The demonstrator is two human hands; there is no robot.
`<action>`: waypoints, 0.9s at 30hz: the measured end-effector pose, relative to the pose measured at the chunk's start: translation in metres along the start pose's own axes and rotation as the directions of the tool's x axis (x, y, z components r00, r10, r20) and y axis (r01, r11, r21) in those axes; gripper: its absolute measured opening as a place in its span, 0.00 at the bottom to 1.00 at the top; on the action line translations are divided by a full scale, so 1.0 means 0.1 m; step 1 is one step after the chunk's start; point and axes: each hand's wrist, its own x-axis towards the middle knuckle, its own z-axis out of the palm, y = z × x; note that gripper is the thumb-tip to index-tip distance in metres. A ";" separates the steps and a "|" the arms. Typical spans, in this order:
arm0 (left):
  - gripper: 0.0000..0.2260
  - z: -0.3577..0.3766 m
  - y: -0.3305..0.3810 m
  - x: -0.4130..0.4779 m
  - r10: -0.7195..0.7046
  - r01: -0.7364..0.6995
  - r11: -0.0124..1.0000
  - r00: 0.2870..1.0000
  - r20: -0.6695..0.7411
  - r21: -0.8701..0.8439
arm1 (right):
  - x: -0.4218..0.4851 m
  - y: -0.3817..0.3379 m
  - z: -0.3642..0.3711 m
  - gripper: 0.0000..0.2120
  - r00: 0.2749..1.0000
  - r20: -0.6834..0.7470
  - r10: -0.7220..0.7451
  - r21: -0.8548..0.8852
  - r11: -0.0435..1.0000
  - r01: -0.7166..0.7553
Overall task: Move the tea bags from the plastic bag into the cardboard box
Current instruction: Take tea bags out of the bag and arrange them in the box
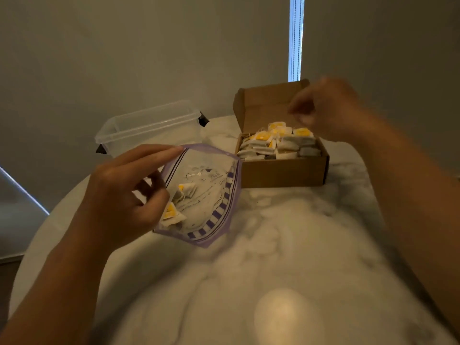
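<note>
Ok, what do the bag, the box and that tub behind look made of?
The bag: thin clear plastic film, glossy, purple edge; tea bags show through. The box: brown cardboard, matte, folded lid flap. The tub: likely rigid clear plastic, shiny rim, dark clips.

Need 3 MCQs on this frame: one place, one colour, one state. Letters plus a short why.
1. Where is the clear plastic tub relative to the brown cardboard box?
A) inside it
B) on top of it
C) to its left

2. What colour are the tags on the white tea bags?
A) red
B) yellow
C) green

3. What state is the purple-edged clear plastic zip bag in?
A) held up by the left hand, a few tea bags inside
B) empty
C) lying untouched in the tub

Answers:
1 C: the tub stands left of the box, apart from it.
2 B: yellow tags show in both box and bag.
3 A: the fingers grip the bag's rim, and tea bags show through the plastic.
</note>
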 end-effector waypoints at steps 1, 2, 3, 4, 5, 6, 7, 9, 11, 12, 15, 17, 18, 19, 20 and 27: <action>0.21 0.00 0.00 0.00 -0.012 0.012 1.000 1.000 -0.006 -0.002 | -0.11 -0.14 -0.08 0.08 0.999 -0.010 -0.033 0.071 0.997 0.034; 0.21 0.00 0.01 0.00 -0.018 0.018 1.000 1.000 -0.009 0.000 | -0.23 -0.29 -0.14 0.07 0.998 0.004 -0.061 0.172 0.983 0.059; 0.21 0.00 0.01 0.00 -0.017 0.017 1.000 1.000 -0.008 0.007 | -0.36 -0.45 -0.19 0.06 0.996 0.038 -0.085 0.298 0.952 0.070; 0.21 0.00 0.02 0.00 -0.016 0.016 1.000 1.000 -0.007 0.014 | -0.49 -0.61 -0.21 0.05 0.990 0.087 -0.111 0.426 0.902 0.064; 0.20 0.00 0.02 0.00 -0.017 0.017 1.000 1.000 -0.006 0.020 | -0.60 -0.76 -0.21 0.05 0.979 0.142 -0.145 0.534 0.844 0.047; 0.20 0.01 0.03 0.01 -0.019 0.019 1.000 1.000 -0.004 0.021 | -0.69 -0.88 -0.18 0.05 0.964 0.195 -0.179 0.610 0.792 0.024; 0.21 0.01 0.04 0.01 -0.019 0.019 1.000 1.000 0.001 0.021 | -0.76 -0.98 -0.13 0.05 0.948 0.245 -0.204 0.650 0.760 -0.004; 0.21 0.01 0.06 0.01 -0.017 0.017 1.000 1.000 0.013 0.023 | -0.86 -1.15 0.01 0.06 0.916 0.333 -0.226 0.642 0.766 -0.045; 0.21 0.01 0.06 0.01 -0.016 0.015 1.000 1.000 0.016 0.026 | -0.93 -1.27 0.16 0.07 0.894 0.383 -0.234 0.593 0.804 -0.044; 0.21 0.01 0.06 0.01 -0.013 0.012 1.000 1.000 0.017 0.026 | -0.95 -1.30 0.22 0.08 0.889 0.391 -0.236 0.566 0.824 -0.030; 0.21 0.00 0.06 0.00 0.007 -0.008 0.999 1.000 0.024 0.046 | -0.98 -1.39 0.38 0.10 0.888 0.388 -0.248 0.484 0.874 0.032; 0.21 0.00 0.07 0.00 0.021 -0.023 0.998 0.999 0.030 0.052 | -0.97 -1.43 0.51 0.11 0.885 0.388 -0.258 0.423 0.903 0.078; 0.22 0.00 0.08 0.01 0.026 -0.028 0.998 0.999 0.032 0.052 | -0.95 -1.46 0.58 0.12 0.882 0.394 -0.259 0.387 0.917 0.096; 0.22 0.01 0.09 0.01 0.029 -0.031 0.998 0.999 0.033 0.049 | -0.92 -1.48 0.65 0.13 0.878 0.403 -0.259 0.351 0.930 0.113; 0.22 0.01 0.09 0.02 0.032 -0.033 0.998 0.999 0.032 0.046 | -0.89 -1.51 0.72 0.13 0.870 0.417 -0.265 0.315 0.939 0.135; 0.22 0.01 0.06 0.00 0.017 -0.017 1.000 0.999 0.032 0.021 | -0.70 -1.68 1.06 0.08 0.810 0.470 -0.350 0.185 0.937 0.297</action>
